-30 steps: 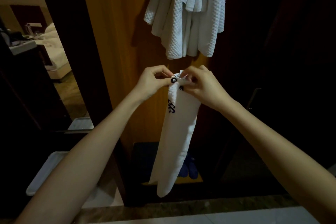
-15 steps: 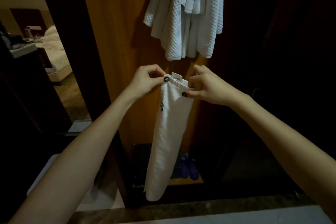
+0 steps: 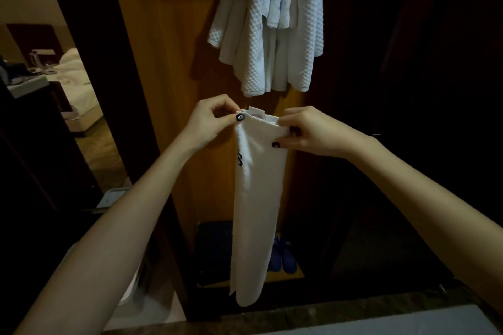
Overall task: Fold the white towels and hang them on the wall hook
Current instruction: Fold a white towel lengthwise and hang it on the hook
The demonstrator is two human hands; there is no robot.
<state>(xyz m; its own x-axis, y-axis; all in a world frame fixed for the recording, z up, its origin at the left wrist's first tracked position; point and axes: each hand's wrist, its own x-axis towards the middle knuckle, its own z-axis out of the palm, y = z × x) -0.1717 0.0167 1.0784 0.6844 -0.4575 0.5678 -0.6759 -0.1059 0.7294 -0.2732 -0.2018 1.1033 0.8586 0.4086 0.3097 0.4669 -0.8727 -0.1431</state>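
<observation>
Spreading along the towel's top hem, the hands sit wider apart in the head view than a second ago, when they were bunched together over one corner. The left hand (image 3: 209,122) pinches the left corner between thumb and curled fingers. The right hand (image 3: 307,132) grips the right corner, with its thumb across the front of the cloth. The white towel (image 3: 257,198) hangs between them in the air, in front of the wooden panel (image 3: 168,90) and just below the waffle-weave towels (image 3: 272,35) already hanging there.

I judge that the widening squares off the top edge, so the fold now hangs as a flat, narrow band rather than a gathered one. It looks close to ready for lifting to the hook, which is out of frame above.

The towel's long axis runs vertically, tilted slightly to the lower left. Its hem and a small label (image 3: 257,112) point up, and the free end points down toward the blue slippers (image 3: 283,255). A dark embroidered mark (image 3: 240,162) lies along the left edge near the top.
</observation>
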